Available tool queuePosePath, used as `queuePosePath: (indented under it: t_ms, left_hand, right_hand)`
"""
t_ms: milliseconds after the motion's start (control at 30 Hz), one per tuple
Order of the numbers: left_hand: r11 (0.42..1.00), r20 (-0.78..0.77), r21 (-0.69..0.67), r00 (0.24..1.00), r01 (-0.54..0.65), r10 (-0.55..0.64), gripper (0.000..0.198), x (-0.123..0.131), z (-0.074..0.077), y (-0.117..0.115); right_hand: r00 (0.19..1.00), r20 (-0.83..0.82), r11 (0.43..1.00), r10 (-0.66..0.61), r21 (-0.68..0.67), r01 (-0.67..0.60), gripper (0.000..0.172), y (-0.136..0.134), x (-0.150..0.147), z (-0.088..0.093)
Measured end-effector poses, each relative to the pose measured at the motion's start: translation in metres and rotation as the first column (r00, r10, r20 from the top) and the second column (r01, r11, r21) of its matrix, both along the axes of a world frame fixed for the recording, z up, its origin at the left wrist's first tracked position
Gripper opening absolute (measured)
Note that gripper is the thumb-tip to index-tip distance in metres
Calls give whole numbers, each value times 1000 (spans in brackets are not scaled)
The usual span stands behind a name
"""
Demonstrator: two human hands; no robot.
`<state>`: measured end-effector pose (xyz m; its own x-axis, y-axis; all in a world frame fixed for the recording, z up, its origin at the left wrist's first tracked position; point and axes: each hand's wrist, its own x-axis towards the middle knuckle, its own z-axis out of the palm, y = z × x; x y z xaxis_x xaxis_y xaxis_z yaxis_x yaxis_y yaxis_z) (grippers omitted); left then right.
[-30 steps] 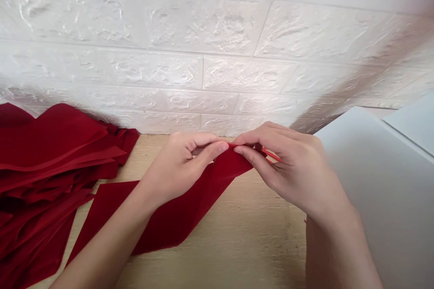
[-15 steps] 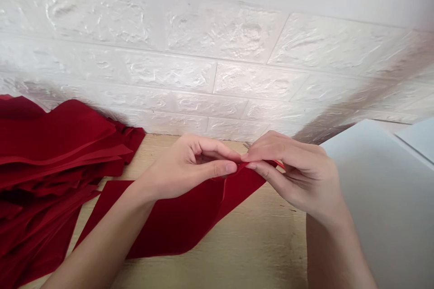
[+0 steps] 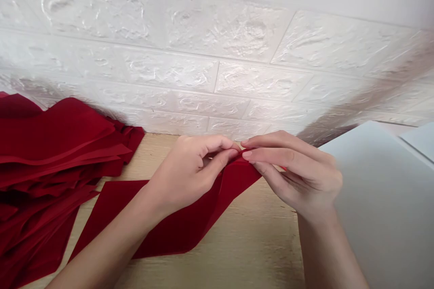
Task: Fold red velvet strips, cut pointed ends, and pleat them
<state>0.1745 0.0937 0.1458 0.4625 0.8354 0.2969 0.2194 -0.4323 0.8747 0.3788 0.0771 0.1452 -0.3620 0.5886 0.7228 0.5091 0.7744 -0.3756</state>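
A dark red piece of cloth (image 3: 183,226) lies slantwise on the wooden table, its upper right end raised between my hands. My left hand (image 3: 193,167) pinches the edge of that end between thumb and forefinger. Close beside it, my right hand (image 3: 298,167) holds the same end, thumb below and fingers over the edge. A bit of bright orange-red (image 3: 283,168) shows behind the right fingers; what it belongs to is hidden.
A heap of red cloth pieces (image 3: 57,144) fills the left side of the table (image 3: 251,239). Behind stands a white brick-patterned wall (image 3: 183,72). A pale, flat-sided object (image 3: 383,198) rises at the right.
My left fingertips have curled in tighter and the raised edge sits slightly higher. My right fingers have straightened and spread somewhat along the cloth. The thin metal tip behind them no longer shows.
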Motion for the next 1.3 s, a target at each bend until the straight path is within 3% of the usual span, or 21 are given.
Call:
queuePosePath:
  t_ms: [333, 467, 533, 667, 833, 967, 1067, 1300]
  left_hand:
    - [943, 156, -315, 986, 107, -59, 14, -3, 2, 3]
    - [913, 135, -402, 991, 65, -11, 12, -2, 2, 6]
    - [921, 112, -390, 993, 24, 21, 13, -1, 1, 6]
    - [970, 54, -239, 996, -50, 64, 13, 2, -1, 4]
    - [983, -21, -140, 993, -115, 114, 14, 6, -5, 1]
    - [979, -57, -105, 984, -172, 167, 15, 7, -6, 2]
    - [976, -56, -124, 983, -179, 174, 17, 7, -6, 3]
    - [973, -23, -146, 984, -181, 179, 15, 7, -2, 0]
  right_hand:
    - [1000, 7, 999, -30, -17, 30, 21, 0, -3, -1]
    - [998, 35, 995, -47, -86, 50, 17, 0, -4, 0]
    - [995, 68, 985, -80, -150, 89, 14, -1, -5, 1]
    - [971, 169, 941, -168, -266, 209, 11, -6, -7, 4]
    - [914, 286, 908, -289, -220, 356, 12, -15, -13, 9]
    - [949, 170, 953, -267, -98, 286, 11, -22, -14, 17]
    - [979, 88, 970, -183, -143, 195, 16, -25, -11, 22]
    - [953, 225, 934, -203, -247, 258, 14, -24, -10, 21]
